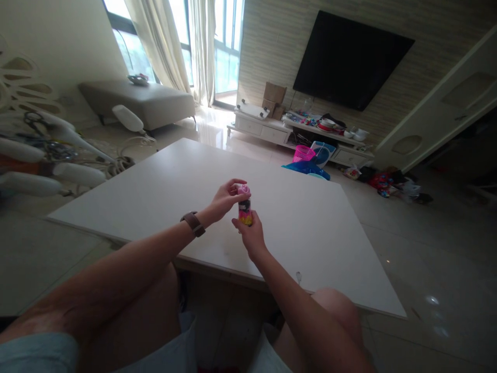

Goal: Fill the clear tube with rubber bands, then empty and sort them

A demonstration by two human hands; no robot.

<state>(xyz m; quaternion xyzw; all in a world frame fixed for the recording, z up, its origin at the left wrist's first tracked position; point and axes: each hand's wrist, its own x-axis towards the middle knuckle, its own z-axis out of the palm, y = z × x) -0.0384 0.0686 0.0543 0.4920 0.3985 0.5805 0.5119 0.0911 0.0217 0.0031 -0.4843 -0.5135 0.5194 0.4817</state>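
Nearest, bare knees and pale shorts at the bottom edge, seated before a low white table [310, 243] with a smooth, matte, square top. Two bare forearms stretched over its near edge; a brown leather wristband [193, 224] on the left wrist.

Above the middle of the table top, held upright between both hands, a small clear plastic bottle with a pink rounded cap and black and yellow contents [244, 210]. Right hand [250, 235] wrapped around the lower part from below, fingers pressed together on the body. Left hand [225, 198] curled over the top, fingertips pinching the pink cap.

To the left, past the table, white rounded plastic handles and tangled cords [58, 155] on glossy pale floor tiles. Further back, a grey padded bench [147, 101] under cream curtains [171, 41]. On the right, a pink mesh basket [303, 153] and blue plastic items on the floor, then a long white low cabinet [272, 132] with clutter, cardboard boxes [274, 96], and a large black flat screen [349, 59] on a striped textured wall.
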